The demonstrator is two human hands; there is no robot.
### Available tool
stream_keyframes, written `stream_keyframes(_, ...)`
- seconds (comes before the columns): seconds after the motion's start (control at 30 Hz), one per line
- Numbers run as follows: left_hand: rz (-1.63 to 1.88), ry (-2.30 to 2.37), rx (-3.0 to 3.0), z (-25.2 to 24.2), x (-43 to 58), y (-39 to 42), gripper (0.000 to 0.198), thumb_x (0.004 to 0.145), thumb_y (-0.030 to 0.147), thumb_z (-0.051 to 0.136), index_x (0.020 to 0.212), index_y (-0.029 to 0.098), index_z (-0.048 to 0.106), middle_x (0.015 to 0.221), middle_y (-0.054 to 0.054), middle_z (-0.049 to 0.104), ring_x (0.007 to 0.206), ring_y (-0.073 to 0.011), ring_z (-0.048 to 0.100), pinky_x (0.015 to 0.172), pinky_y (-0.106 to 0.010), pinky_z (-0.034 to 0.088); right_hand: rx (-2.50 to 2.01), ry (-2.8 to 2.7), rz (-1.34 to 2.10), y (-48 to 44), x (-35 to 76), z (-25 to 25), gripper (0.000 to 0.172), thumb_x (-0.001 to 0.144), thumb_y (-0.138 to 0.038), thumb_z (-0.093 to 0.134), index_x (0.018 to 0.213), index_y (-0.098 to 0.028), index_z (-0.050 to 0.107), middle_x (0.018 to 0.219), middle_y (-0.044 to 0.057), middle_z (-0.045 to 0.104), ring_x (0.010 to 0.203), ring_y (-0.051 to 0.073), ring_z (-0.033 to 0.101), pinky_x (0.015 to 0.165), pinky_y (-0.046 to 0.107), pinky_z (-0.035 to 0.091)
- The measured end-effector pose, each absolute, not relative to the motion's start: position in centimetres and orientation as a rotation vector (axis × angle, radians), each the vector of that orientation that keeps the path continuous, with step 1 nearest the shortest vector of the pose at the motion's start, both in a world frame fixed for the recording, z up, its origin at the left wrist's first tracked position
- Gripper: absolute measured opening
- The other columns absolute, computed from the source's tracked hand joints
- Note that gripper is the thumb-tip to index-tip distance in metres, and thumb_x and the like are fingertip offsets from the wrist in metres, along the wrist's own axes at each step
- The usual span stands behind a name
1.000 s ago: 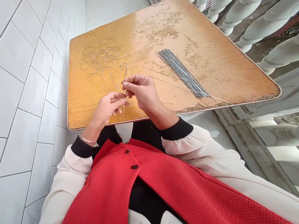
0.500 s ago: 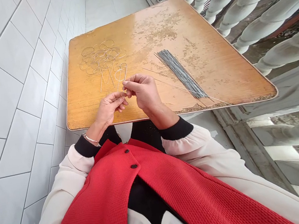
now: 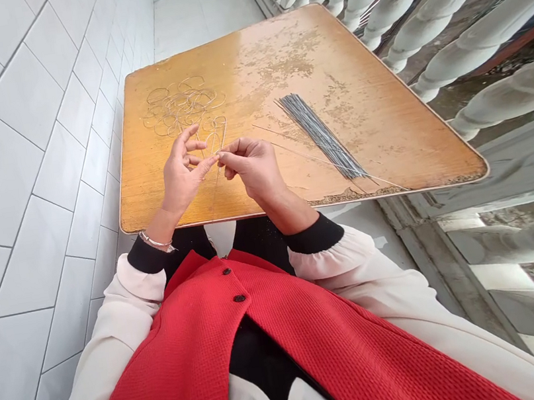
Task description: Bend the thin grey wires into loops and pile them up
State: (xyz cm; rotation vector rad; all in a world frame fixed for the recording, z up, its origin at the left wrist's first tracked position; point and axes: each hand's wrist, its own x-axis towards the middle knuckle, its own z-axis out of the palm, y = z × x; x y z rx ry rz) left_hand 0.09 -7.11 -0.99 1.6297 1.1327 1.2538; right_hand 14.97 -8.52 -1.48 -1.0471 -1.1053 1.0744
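Note:
My right hand (image 3: 254, 165) is closed in a pinch on a thin metal wire, its thumb and forefinger together. The wire (image 3: 221, 126) is bent into a narrow loop that rises beyond the fingertips. Facing it, my left hand (image 3: 180, 176) has its thumb tip on the wire, right against the right fingertips. Its other fingers fan out above; the exact grip is partly hidden. Just beyond the hands lies a tangle of bent wire loops (image 3: 182, 102). To the right rests a bundle of straight grey wires (image 3: 320, 135).
The worn wooden table (image 3: 167, 201) has a chipped front edge. One long single wire (image 3: 289, 148) lies slantwise across the bundle's near end. A white tiled wall (image 3: 15, 164) runs along the left, and a white baluster railing (image 3: 474, 42) along the right.
My left hand has lifted and spread its upper fingers, which were curled before. Both hands' fingertips have shifted slightly away from me, and the view has tilted a little.

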Motion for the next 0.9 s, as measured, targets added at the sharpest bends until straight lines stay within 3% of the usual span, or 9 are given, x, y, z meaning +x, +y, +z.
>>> stream_keyframes(0.07,1.227,1.084,1.782,-0.8,-0.5,-6.6,0.054,0.081,0.023,0.081,0.131,0.032,0.063,0.123,-0.004,0.07,0.09,-0.0113,0.067,0.069,-0.019,0.051,-1.064,-1.127,1.044,-8.6,15.0,-1.4,0.02,0.075,-0.014,0.076,0.062,-0.018,0.061,0.055,-0.004,0.059,0.042,0.005,0.047,0.043,0.018,0.039)
stream_keyframes(0.17,1.12,0.988,1.915,0.2,-1.3,-6.1,0.043,0.084,0.022,0.077,0.126,0.03,0.068,0.118,-0.005,0.072,0.103,-0.016,0.066,0.078,-0.023,0.053,-1.109,-1.161,1.001,-8.6,14.9,-1.3,0.02,0.072,-0.012,0.074,0.06,-0.018,0.059,0.051,-0.005,0.056,0.042,0.005,0.047,0.043,0.02,0.039)
stream_keyframes(0.37,0.921,0.888,2.05,1.9,-2.2,-6.0,0.048,0.083,0.029,0.079,0.13,0.03,0.068,0.112,-0.004,0.073,0.084,-0.0129,0.067,0.083,-0.027,0.053,-1.195,-1.222,0.911,-8.8,14.8,-1.4,0.019,0.072,-0.013,0.071,0.059,-0.019,0.059,0.049,-0.006,0.055,0.042,0.007,0.048,0.046,0.022,0.039)
stream_keyframes(0.6,0.941,0.913,2.105,1.5,-2.4,-5.6,0.036,0.083,0.031,0.079,0.119,0.028,0.073,0.108,-0.005,0.073,0.097,-0.0165,0.067,0.087,-0.027,0.054,-1.221,-1.227,0.901,-8.9,14.6,-1.5,0.019,0.073,-0.008,0.068,0.059,-0.018,0.061,0.047,-0.005,0.055,0.042,0.007,0.05,0.047,0.022,0.039)
stream_keyframes(0.9,1.12,0.786,2.24,-1.1,-2.9,-4.4,0.033,0.094,0.039,0.066,0.125,0.026,0.069,0.106,-0.005,0.073,0.084,-0.0121,0.066,0.079,-0.027,0.055,-1.151,-1.195,0.976,-9.0,14.4,-1.5,0.018,0.074,-0.012,0.072,0.062,-0.018,0.06,0.05,-0.006,0.056,0.043,0.006,0.05,0.046,0.02,0.038)
